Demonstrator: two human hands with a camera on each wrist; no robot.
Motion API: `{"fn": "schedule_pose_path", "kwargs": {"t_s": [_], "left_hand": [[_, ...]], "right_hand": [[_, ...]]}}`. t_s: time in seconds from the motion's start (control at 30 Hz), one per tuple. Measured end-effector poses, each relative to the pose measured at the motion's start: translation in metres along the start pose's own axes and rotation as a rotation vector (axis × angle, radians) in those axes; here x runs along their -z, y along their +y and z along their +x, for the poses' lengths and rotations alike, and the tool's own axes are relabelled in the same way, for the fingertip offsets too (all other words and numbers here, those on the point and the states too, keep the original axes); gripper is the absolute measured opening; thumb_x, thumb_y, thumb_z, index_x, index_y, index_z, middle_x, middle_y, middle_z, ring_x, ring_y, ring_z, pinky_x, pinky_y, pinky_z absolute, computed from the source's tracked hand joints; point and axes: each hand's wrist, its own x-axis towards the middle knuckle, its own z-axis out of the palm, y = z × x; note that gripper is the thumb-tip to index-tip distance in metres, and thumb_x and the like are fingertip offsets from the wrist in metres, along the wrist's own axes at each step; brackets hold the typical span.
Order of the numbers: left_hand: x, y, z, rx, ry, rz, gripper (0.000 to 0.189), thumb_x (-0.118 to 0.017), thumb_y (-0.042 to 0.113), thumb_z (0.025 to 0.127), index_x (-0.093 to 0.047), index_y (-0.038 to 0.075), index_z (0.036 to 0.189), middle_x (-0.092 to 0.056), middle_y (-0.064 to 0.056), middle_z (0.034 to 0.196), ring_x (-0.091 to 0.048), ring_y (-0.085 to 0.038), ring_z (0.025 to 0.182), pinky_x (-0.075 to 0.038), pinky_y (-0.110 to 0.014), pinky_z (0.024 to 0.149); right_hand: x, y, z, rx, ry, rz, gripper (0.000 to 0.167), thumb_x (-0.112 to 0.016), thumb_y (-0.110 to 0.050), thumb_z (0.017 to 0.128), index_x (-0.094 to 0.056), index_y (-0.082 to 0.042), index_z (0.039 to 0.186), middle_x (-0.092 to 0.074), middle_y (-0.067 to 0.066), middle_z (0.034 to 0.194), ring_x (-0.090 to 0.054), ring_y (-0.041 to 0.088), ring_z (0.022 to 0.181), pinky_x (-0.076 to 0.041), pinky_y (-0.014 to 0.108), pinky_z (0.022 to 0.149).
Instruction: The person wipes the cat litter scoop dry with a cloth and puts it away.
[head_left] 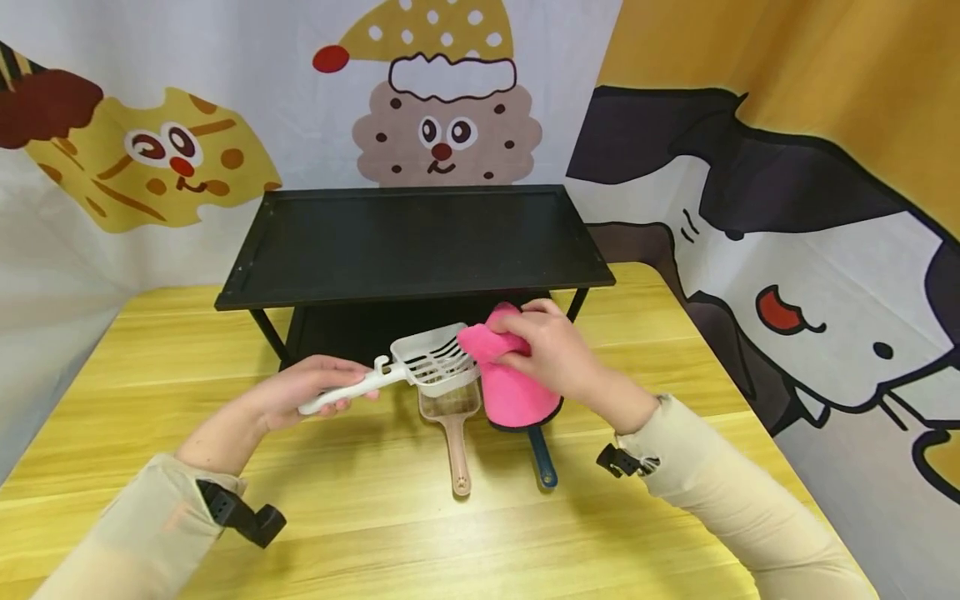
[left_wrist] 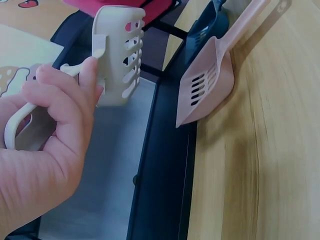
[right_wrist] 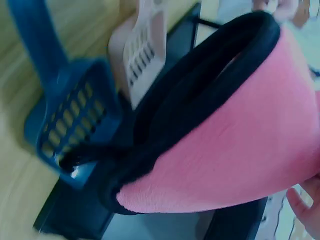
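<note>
My left hand (head_left: pixel 318 386) grips the handle of a white slotted litter scoop (head_left: pixel 416 346), raised with its basin towards the middle. My right hand (head_left: pixel 561 350) pinches the top of a pink fabric piece (head_left: pixel 517 398) that hangs down like a pouch. In the right wrist view its wide black-edged opening (right_wrist: pixel 200 125) shows, tilted towards a blue litter scoop (right_wrist: pixel 42 42). A pink litter scoop (head_left: pixel 456 446) lies between the hands, handle towards me, under the white basin in the head view. Only the blue handle (head_left: pixel 542 458) shows there; its basin is hidden by the fabric.
A black two-tier rack (head_left: pixel 420 242) stands behind the hands, its lower shelf (head_left: pixel 337 333) close to the scoops. The wooden table (head_left: pixel 375 533) runs to a cartoon-printed curtain (head_left: pixel 300 50) at the back and sides.
</note>
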Motion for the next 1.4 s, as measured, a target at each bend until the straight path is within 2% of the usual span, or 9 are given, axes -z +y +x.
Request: {"fn": "schedule_pose_path", "kwargs": {"t_s": [0.13, 0.23, 0.33, 0.5, 0.63, 0.87, 1.1, 1.23, 1.4], "left_hand": [[-0.003, 0.0, 0.003, 0.007, 0.006, -0.019, 0.043, -0.044, 0.02, 0.099, -0.042, -0.015, 0.124, -0.067, 0.006, 0.089, -0.048, 0.003, 0.058, -0.039, -0.01, 0.05], [-0.005, 0.001, 0.005, 0.024, 0.011, -0.051, 0.042, -0.043, 0.02, 0.1, -0.042, -0.014, 0.124, -0.067, 0.006, 0.088, -0.047, 0.003, 0.057, -0.038, -0.009, 0.05], [-0.005, 0.002, 0.006, 0.037, 0.016, -0.09, 0.041, -0.042, 0.019, 0.1, -0.042, -0.014, 0.124, -0.067, 0.005, 0.087, -0.046, 0.003, 0.056, -0.037, -0.008, 0.049], [-0.004, 0.001, 0.005, 0.043, -0.001, -0.145, 0.038, -0.04, 0.017, 0.1, -0.043, -0.013, 0.122, -0.066, 0.005, 0.086, -0.046, 0.003, 0.054, -0.037, -0.007, 0.048], [-0.004, -0.001, 0.006, 0.043, -0.024, -0.16, 0.039, -0.04, 0.019, 0.101, -0.041, -0.013, 0.123, -0.065, 0.005, 0.086, -0.044, 0.003, 0.053, -0.035, -0.007, 0.047], [0.0, -0.002, 0.002, 0.026, -0.056, -0.16, 0.041, -0.041, 0.02, 0.1, -0.038, -0.013, 0.124, -0.064, 0.004, 0.088, -0.042, 0.003, 0.052, -0.033, -0.007, 0.045], [0.007, -0.003, -0.005, -0.007, -0.097, -0.13, 0.031, -0.044, 0.02, 0.099, -0.051, -0.005, 0.117, -0.066, 0.004, 0.089, -0.046, 0.003, 0.053, -0.034, -0.008, 0.046], [0.008, -0.002, -0.01, -0.007, -0.042, -0.01, 0.037, -0.046, 0.019, 0.098, -0.051, -0.009, 0.122, -0.068, 0.004, 0.091, -0.047, 0.001, 0.055, -0.036, -0.012, 0.049], [0.008, 0.0, -0.014, 0.032, 0.019, 0.202, 0.048, -0.056, 0.02, 0.094, -0.047, -0.012, 0.127, -0.067, 0.002, 0.091, -0.048, -0.005, 0.061, -0.037, -0.017, 0.053]], "right_hand": [[-0.016, -0.017, 0.001, 0.145, 0.028, -0.078, 0.031, -0.082, -0.023, 0.069, -0.07, -0.009, 0.095, -0.073, 0.001, 0.089, -0.068, 0.015, 0.084, -0.042, 0.039, 0.092], [-0.028, -0.026, 0.001, 0.216, 0.056, -0.158, 0.032, -0.081, -0.028, 0.071, -0.069, -0.013, 0.096, -0.073, -0.003, 0.089, -0.067, 0.012, 0.084, -0.042, 0.037, 0.091], [-0.036, -0.029, 0.0, 0.231, 0.079, -0.19, 0.032, -0.081, -0.027, 0.071, -0.069, -0.014, 0.098, -0.073, -0.004, 0.09, -0.067, 0.012, 0.085, -0.043, 0.035, 0.092], [-0.043, -0.032, 0.0, 0.221, 0.113, -0.154, 0.035, -0.082, -0.025, 0.07, -0.07, -0.014, 0.101, -0.073, -0.003, 0.095, -0.067, 0.011, 0.089, -0.043, 0.033, 0.091], [-0.045, -0.034, 0.002, 0.234, 0.105, -0.165, 0.036, -0.081, -0.028, 0.072, -0.069, -0.014, 0.104, -0.072, -0.004, 0.097, -0.066, 0.01, 0.091, -0.043, 0.033, 0.091], [-0.045, -0.019, -0.003, 0.194, 0.084, -0.196, 0.03, -0.081, -0.023, 0.072, -0.07, -0.015, 0.099, -0.073, -0.004, 0.091, -0.067, 0.01, 0.087, -0.043, 0.037, 0.092], [-0.036, 0.0, -0.012, 0.155, 0.095, -0.149, 0.028, -0.083, -0.016, 0.069, -0.071, -0.014, 0.094, -0.073, -0.001, 0.09, -0.068, 0.012, 0.086, -0.042, 0.038, 0.091], [-0.028, 0.007, -0.016, 0.093, 0.078, -0.107, 0.028, -0.083, -0.012, 0.067, -0.071, -0.01, 0.093, -0.073, 0.003, 0.089, -0.068, 0.016, 0.082, -0.043, 0.04, 0.089], [-0.017, 0.016, -0.014, -0.075, 0.045, -0.021, 0.031, -0.081, -0.007, 0.069, -0.068, -0.004, 0.097, -0.072, 0.01, 0.091, -0.068, 0.022, 0.079, -0.043, 0.044, 0.091]]}}
